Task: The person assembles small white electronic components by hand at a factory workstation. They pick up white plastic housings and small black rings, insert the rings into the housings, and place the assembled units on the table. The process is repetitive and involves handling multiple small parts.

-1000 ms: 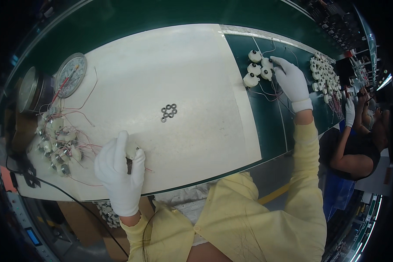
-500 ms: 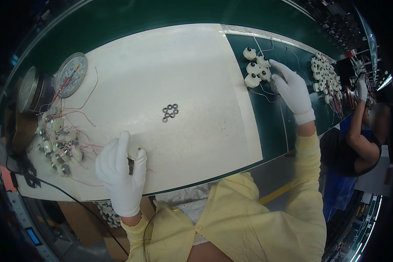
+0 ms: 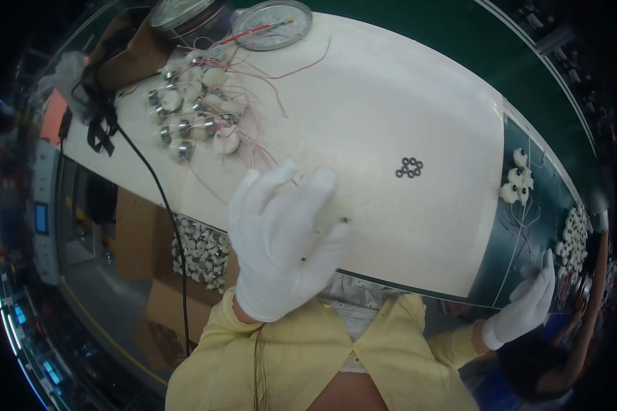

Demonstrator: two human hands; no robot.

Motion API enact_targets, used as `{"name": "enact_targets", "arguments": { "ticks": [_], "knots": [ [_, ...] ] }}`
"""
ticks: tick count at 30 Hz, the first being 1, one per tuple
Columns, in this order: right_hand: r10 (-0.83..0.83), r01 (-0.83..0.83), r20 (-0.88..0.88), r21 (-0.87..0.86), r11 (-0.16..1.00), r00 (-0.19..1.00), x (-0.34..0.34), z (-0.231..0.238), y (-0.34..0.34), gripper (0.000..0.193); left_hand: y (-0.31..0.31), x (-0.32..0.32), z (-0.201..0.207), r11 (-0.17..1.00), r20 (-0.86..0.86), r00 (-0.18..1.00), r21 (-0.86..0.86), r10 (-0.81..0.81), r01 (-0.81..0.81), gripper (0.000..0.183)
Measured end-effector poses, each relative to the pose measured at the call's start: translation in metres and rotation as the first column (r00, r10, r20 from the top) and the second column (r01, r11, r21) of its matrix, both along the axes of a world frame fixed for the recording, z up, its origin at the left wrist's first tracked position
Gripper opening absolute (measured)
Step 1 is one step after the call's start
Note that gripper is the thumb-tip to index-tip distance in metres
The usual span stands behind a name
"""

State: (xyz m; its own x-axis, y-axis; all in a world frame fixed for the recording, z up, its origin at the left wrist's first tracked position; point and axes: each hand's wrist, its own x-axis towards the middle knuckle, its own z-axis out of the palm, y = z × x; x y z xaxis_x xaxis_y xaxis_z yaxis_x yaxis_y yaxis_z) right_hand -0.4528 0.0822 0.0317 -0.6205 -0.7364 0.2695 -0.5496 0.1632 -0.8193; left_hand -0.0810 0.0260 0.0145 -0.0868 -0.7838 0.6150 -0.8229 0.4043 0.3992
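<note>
My gloved left hand [image 3: 281, 240] is over the near edge of the white table, fingers curled, seen from the thumb side. Between thumb and index finger a small cream motor [image 3: 331, 214] partly shows, with a dark tip; the glove hides most of it. My gloved right hand [image 3: 528, 301] is at the right, near the green mat's front edge, fingers stretched out and holding nothing visible. Beyond it stands a small group of cream motors [image 3: 516, 185] with thin wires. Several small dark rings [image 3: 409, 168] lie together on the white sheet.
A pile of wired motors [image 3: 199, 109] covers the left table. Behind it, a red-handled brush [image 3: 247, 33] rests on a round clear dish [image 3: 308, 27]. A black cable [image 3: 147, 164] hangs over the edge above a carton of parts [image 3: 202, 253]. More motors [image 3: 572, 240] and another person are right.
The view has turned left, so the table shifts rightward in it. My right hand has drawn back from the small motor group toward the near edge. My left hand still holds the motor.
</note>
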Motion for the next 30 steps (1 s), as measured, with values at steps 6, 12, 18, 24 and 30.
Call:
{"name": "enact_targets", "arguments": {
  "ticks": [6,12,18,24,30],
  "knots": [
    [0.75,-0.854,-0.451,-0.055,0.518,0.484,0.141,-0.005,-0.051,0.07,-0.006,-0.04,0.003,0.94,-0.213,0.916,-0.097,-0.341,0.328,0.048],
    [0.79,-0.705,0.13,-0.38,0.598,0.599,0.138,-0.039,-0.034,0.076,-0.003,-0.042,0.026,0.818,-0.353,0.771,0.024,-0.531,0.574,0.042],
    [0.849,-0.405,0.475,-0.84,0.361,-0.23,0.081,-0.027,-0.055,0.076,-0.081,0.046,0.038,0.983,0.186,0.977,-0.131,-0.101,0.126,0.035],
    [0.799,-0.414,0.504,-0.837,0.358,-0.328,0.053,-0.037,-0.05,0.061,-0.189,0.132,0.019,0.962,0.514,0.843,0.114,0.158,-0.249,0.048],
    [0.841,-0.448,0.489,-0.821,0.355,-0.23,0.031,-0.044,-0.038,0.048,-0.188,0.122,0.013,0.888,0.619,0.782,0.313,0.077,-0.336,0.042]
  ]
}}
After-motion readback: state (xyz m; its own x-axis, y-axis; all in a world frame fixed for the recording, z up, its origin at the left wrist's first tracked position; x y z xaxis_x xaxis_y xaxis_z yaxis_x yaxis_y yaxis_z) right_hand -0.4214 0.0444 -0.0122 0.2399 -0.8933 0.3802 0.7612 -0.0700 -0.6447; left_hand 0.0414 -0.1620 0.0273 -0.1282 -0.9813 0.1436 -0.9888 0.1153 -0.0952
